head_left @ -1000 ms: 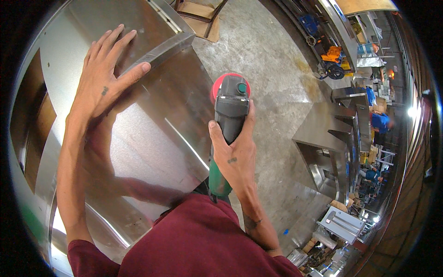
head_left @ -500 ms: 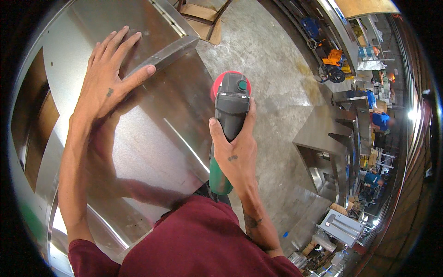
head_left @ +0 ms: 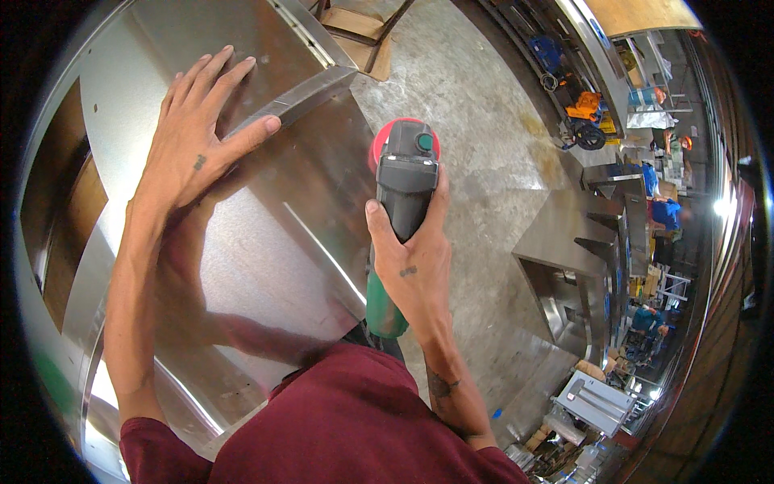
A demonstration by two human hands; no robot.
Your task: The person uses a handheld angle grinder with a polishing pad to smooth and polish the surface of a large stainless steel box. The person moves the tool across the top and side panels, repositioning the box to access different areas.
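My right hand [head_left: 415, 262] is wrapped round a black and green angle grinder [head_left: 405, 181], its head pointing away from me. Under that head shows a red disc [head_left: 380, 147], close to the right edge of a large sheet-metal piece [head_left: 250, 250]; I cannot tell if disc and metal touch. My left hand [head_left: 193, 153] lies flat on the shiny metal with fingers stretched, its thumb over a raised metal strip [head_left: 302, 97]. The grinder's green rear end is beside my dark red shirt.
Grey concrete floor [head_left: 476, 145] runs along the right. Beyond it stands a metal cabinet-like frame [head_left: 556, 242]. A brown wooden-looking frame [head_left: 355, 24] lies at the top. Farther right are an orange tool [head_left: 587, 105], a grey panel [head_left: 597, 402] and people among shelves.
The metal piece and my left hand sit slightly more to the right in view. The grinder head is a touch higher; both grips are the same.
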